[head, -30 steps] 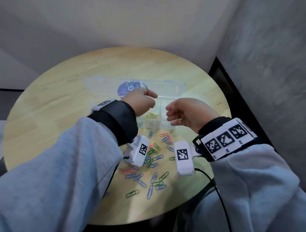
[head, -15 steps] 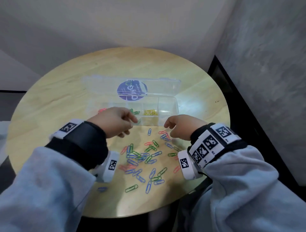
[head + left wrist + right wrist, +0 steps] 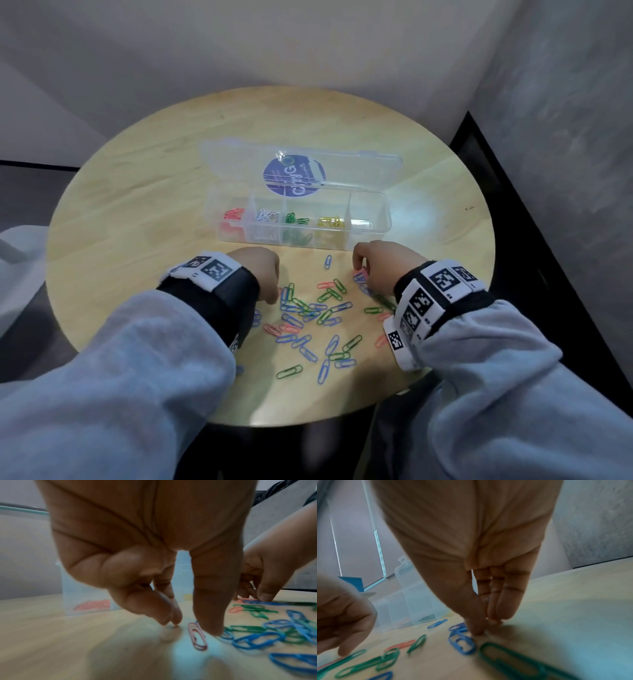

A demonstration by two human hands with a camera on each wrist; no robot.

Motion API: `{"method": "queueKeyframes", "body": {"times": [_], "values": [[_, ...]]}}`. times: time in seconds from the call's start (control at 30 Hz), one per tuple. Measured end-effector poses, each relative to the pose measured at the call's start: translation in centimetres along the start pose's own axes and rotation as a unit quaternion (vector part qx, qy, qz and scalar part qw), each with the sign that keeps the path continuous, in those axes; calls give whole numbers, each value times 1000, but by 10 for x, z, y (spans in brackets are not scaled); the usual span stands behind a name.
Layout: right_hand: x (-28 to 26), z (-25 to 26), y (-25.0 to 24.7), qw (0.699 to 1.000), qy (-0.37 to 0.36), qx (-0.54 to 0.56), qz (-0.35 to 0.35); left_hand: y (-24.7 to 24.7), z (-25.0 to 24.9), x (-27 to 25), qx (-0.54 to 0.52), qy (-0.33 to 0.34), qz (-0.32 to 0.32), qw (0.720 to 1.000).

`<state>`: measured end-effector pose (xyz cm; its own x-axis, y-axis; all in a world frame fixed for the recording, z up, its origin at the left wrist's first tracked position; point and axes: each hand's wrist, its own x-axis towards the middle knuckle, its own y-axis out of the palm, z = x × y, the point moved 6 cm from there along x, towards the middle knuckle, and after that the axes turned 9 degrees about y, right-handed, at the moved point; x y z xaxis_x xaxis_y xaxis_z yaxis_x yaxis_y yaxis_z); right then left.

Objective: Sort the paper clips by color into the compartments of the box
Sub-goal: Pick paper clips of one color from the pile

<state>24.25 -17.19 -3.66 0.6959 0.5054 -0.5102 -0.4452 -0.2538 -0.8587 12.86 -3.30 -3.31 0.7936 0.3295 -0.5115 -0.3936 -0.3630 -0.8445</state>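
Note:
The clear compartment box stands open; from the left its compartments hold red clips, white clips, green clips and yellow clips, and the rightmost one looks empty. Loose blue, green and red clips lie in front of it. My left hand reaches down at the pile's left edge. Its thumb and fingertips stand apart, with a red clip flat on the table by the thumb. My right hand brings thumb and fingertips together on the table beside a blue clip; no clip shows between them.
The round wooden table is boxed in by a wall behind and another at the right. The box's lid lies open behind the compartments. The table's front edge runs just below the loose clips and my sleeves.
Both hands have come down from above the box to the loose clips on the table. The left one went down and left, and the right one lowered in front of the box.

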Motion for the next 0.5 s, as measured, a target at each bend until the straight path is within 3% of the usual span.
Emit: {"method": "queueKeyframes", "body": {"times": [0.27,0.5], "values": [[1,-12,-1,1000,2,27,-8,11,-2,6,-16,-25,28,999],[-2,-20,4,998,9,50,26,8,3,-3,-112,-17,16,993]]}}
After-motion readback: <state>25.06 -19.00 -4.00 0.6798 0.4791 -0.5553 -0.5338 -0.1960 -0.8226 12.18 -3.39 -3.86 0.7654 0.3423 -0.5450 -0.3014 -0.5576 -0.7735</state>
